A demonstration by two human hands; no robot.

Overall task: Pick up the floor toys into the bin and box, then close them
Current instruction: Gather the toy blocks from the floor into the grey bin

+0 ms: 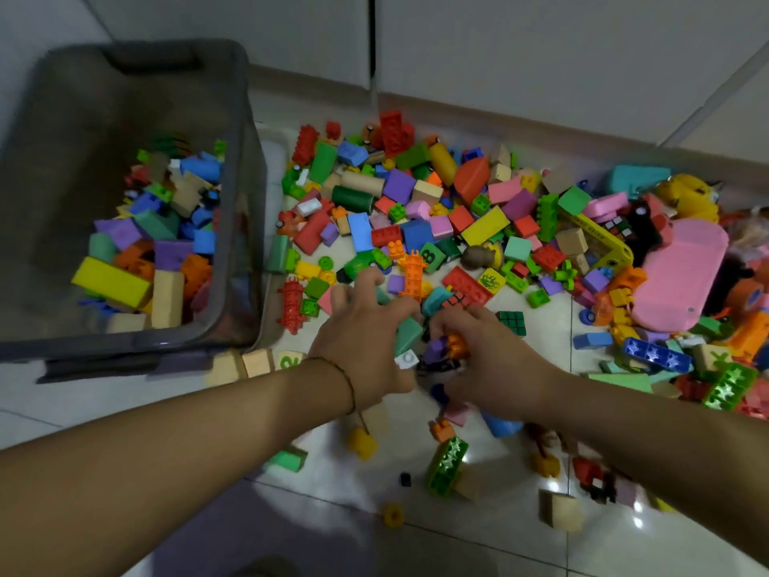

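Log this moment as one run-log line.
left hand: grips green block | right hand: grips small pieces | bin: open, part-filled | toy pile: on floor

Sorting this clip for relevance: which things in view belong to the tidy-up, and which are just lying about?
Job: grey bin, loose toys on the floor, left hand, right hand.
Just there: white cabinet doors, wrist string, floor tiles.

Both bare forearms reach forward and converge, palms turned down. The left grip (366, 339) has its fingers spread and bent downward, with its thumb toward the right grip (495, 360) just beside it; whether it holds anything cannot be told. The right grip's fingers curl round a small orange plastic toy piece (457, 344) on its left-grip side.
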